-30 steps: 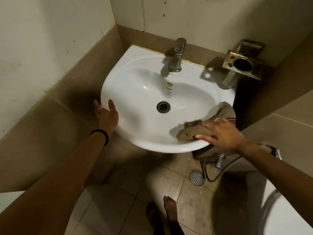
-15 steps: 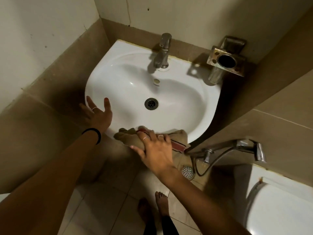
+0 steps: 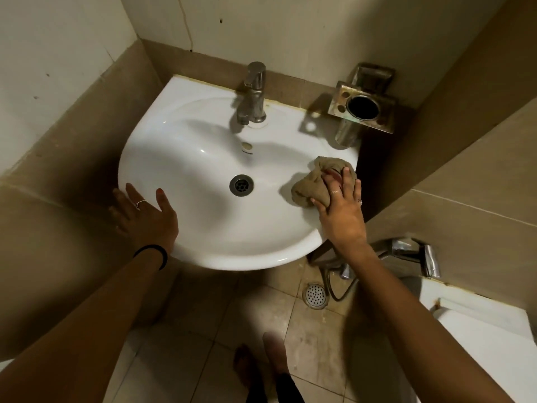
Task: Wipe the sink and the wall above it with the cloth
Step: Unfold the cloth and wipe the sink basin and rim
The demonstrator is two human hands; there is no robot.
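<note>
A white oval sink is fixed in a tiled corner, with a metal tap at its back and a drain in the bowl. My right hand presses a crumpled tan cloth onto the sink's right rim, fingers spread over it. My left hand rests flat on the sink's left front rim, fingers apart, holding nothing. The wall above the sink is pale, with dark specks and a thin crack.
A rusty metal cup holder juts from the wall over the sink's back right corner. A spray tap and hose hang below at the right, beside a white toilet. A floor drain and my bare feet are underneath.
My right hand has swept the cloth from the sink's front rim back up to the right rim. My left hand has stayed on the left rim.
</note>
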